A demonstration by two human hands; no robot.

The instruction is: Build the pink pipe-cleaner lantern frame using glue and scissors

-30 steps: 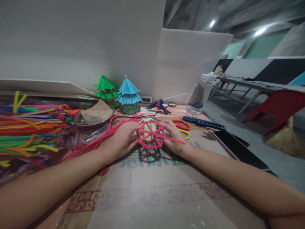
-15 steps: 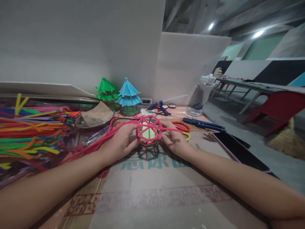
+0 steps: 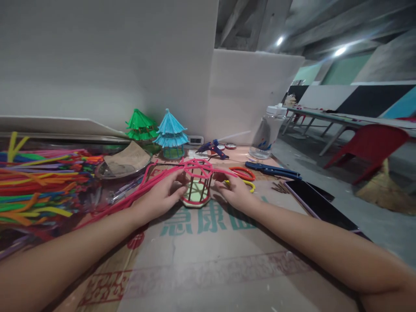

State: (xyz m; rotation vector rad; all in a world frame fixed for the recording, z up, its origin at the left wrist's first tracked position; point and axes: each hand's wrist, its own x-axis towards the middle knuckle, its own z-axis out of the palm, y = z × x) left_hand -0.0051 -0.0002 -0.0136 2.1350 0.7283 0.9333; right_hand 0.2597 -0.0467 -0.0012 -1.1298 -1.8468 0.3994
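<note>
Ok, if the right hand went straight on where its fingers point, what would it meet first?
Likely the pink, octagonal-topped open frame with dark posts and pale base, close to the right hand; any gap in depth is unclear.

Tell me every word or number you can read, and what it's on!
"康": middle green character on the cardboard; I can't read its neighbours for sure.
Round red mark on the cardboard: too blurred.
Bottle: its marking is too blurred.
Little white gadget: too small to read.

Two hands (image 3: 164, 190) (image 3: 234, 190), one pink frame (image 3: 196, 167), two roofed models (image 3: 140, 124) (image 3: 170, 130), one glue gun (image 3: 215, 148), one bottle (image 3: 267, 133)
</note>
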